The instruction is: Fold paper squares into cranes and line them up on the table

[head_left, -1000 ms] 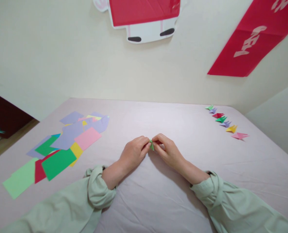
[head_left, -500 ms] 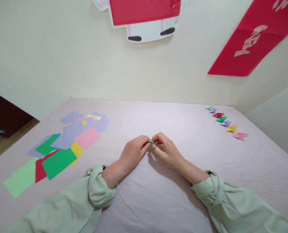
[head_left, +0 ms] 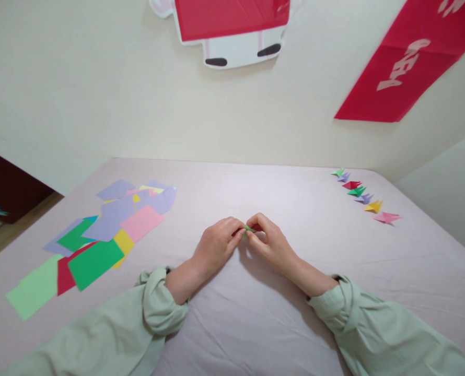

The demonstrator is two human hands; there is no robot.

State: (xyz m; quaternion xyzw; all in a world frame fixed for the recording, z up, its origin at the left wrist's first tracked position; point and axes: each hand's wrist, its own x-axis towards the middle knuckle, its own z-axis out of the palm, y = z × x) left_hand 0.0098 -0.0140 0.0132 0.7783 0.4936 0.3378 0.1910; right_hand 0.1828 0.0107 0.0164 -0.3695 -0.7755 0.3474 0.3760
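Observation:
A small piece of folded green paper (head_left: 249,228) is pinched between both hands just above the middle of the bed-like surface (head_left: 224,193). My left hand (head_left: 218,241) grips its left side between thumb and fingers. From the other side, my right hand (head_left: 270,241) holds it with thumb and forefinger. Most of the paper is hidden by the fingertips, so its folded shape cannot be made out.
Loose coloured paper sheets (head_left: 95,263) overlap at the left. A slanting row of folded paper figures, among them a pink one (head_left: 387,218) and a yellow one (head_left: 373,206), lies at the right. Behind is a wall (head_left: 224,120) with red decorations (head_left: 373,89).
Both hands stay nearly in place. The left fingertips have shifted slightly right, and less of the green paper shows between them.

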